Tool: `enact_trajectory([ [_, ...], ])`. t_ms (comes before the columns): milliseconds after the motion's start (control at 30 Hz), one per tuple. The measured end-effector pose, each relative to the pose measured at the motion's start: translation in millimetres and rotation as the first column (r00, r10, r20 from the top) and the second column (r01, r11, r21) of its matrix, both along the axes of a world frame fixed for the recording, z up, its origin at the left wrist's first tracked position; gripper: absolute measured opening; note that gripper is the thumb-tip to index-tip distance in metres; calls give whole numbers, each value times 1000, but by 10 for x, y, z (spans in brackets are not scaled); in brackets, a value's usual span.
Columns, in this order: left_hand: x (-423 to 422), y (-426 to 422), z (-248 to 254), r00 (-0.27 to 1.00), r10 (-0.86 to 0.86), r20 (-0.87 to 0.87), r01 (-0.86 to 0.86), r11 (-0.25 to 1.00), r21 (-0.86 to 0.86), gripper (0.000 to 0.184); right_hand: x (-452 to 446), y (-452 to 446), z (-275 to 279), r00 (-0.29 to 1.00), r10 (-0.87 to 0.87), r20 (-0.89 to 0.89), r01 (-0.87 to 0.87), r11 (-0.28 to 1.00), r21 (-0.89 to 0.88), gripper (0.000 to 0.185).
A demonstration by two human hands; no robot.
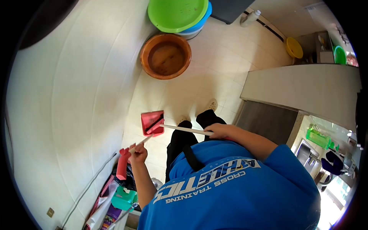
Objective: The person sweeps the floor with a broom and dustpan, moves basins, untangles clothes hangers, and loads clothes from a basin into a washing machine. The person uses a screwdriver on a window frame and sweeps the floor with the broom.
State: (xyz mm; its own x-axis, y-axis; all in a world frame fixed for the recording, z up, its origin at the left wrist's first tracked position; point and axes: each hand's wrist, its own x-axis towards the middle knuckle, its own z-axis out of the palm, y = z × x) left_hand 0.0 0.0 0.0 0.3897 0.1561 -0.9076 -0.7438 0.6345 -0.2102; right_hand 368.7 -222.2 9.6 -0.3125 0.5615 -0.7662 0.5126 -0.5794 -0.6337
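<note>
My left hand [138,152] is closed around the upper part of a pale dustpan handle, near its red end piece [122,165]. That handle slants down to a red dustpan [147,117] lying on the floor by the wall. My right hand [217,131] grips the white stick of a broom [184,129] in front of my waist. The broom's pink head [156,125], with dark bristles, rests in or over the dustpan; exact contact is not clear.
A brown basin [186,57] holding some liquid stands ahead by the wall, beside stacked green [178,25] and blue tubs. A counter with a sink [306,153] runs along the right. Bags and a teal container [123,198] sit at lower left. A bottle [251,18] stands farther off.
</note>
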Motion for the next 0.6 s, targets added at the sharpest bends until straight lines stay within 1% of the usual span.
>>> enact_trajectory([
  [33,-5,39,3,1000,-16,8,16,1000,-24,51,-3,-231,-181,998,-8,58,-12,942,334,50],
  [67,-64,45,-74,995,-37,94,42,998,-53,43,19,-310,-129,997,-37,67,12,941,338,50],
  [100,177,-15,-31,984,-28,175,46,994,-98,38,301,-378,124,982,-173,81,154,968,197,49],
  [133,187,19,55,973,-69,220,89,993,-82,36,300,-354,261,944,-324,60,320,945,70,48],
  [167,105,162,235,967,-118,228,130,991,-42,35,208,-242,308,935,-354,9,351,930,109,48],
  [200,219,243,300,952,-204,228,206,978,14,34,268,-185,452,860,-509,39,510,860,-10,46],
  [233,334,142,348,931,-277,239,280,960,23,34,335,-329,651,761,-638,115,649,744,-161,45],
  [267,384,154,248,889,-332,315,335,941,48,33,391,-413,699,740,-662,117,672,724,-154,45],
  [300,578,149,322,871,-413,268,411,909,68,34,473,-525,748,666,-720,195,746,639,-185,47],
  [333,690,149,328,839,-466,282,463,883,81,33,515,-648,771,588,-762,270,809,546,-218,49],
  [367,794,149,346,805,-516,291,514,853,90,33,528,-774,777,567,-778,271,823,521,-226,49],
  [400,923,173,355,792,-537,290,537,839,86,33,551,-873,770,438,-855,277,897,398,-191,49],
  [433,1107,222,317,749,-578,323,585,807,87,32,612,-959,748,297,-911,285,953,263,-151,49],
  [467,1295,243,326,706,-615,350,628,773,93,31,645,-1103,674,228,-926,302,972,198,-126,50],
  [500,1476,281,341,693,-633,346,645,758,94,31,667,-1213,572,208,-932,298,976,177,-127,50],
  [567,1899,342,405,621,-713,324,716,685,135,31,756,-1412,277,68,-954,292,991,31,-128,50],
  [600,2128,355,465,612,-720,327,727,675,126,31,760,-1565,-54,148,-915,376,988,150,-25,49],
])
